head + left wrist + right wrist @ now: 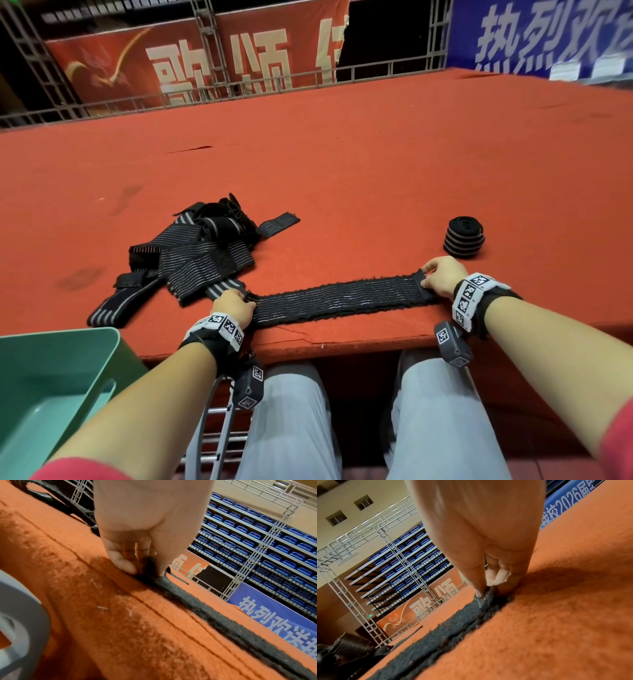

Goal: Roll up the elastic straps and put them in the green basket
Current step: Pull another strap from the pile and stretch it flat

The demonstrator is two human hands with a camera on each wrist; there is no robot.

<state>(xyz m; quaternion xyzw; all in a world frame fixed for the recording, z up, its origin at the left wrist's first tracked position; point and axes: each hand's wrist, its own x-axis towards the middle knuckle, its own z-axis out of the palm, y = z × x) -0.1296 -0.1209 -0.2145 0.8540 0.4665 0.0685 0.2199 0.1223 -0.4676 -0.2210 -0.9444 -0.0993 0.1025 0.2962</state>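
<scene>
Strap (pixel 337 297) lies flat along the surface's (pixel 376 154) near edge, stretched between both hands: left fingers (pixel 126 564) pinch one end, right fingers (pixel 478 588) pinch the other, likely smoothing it for rolling.

In front of you the red carpeted platform (pixel 376 144) carries everything. One black elastic strap (pixel 339 298) lies flat along its near edge. A loose heap of striped straps (pixel 191 253) lies just left of it, touching its left end. A rolled strap (pixel 464 237) stands on end near the flat strap's right end.
</scene>
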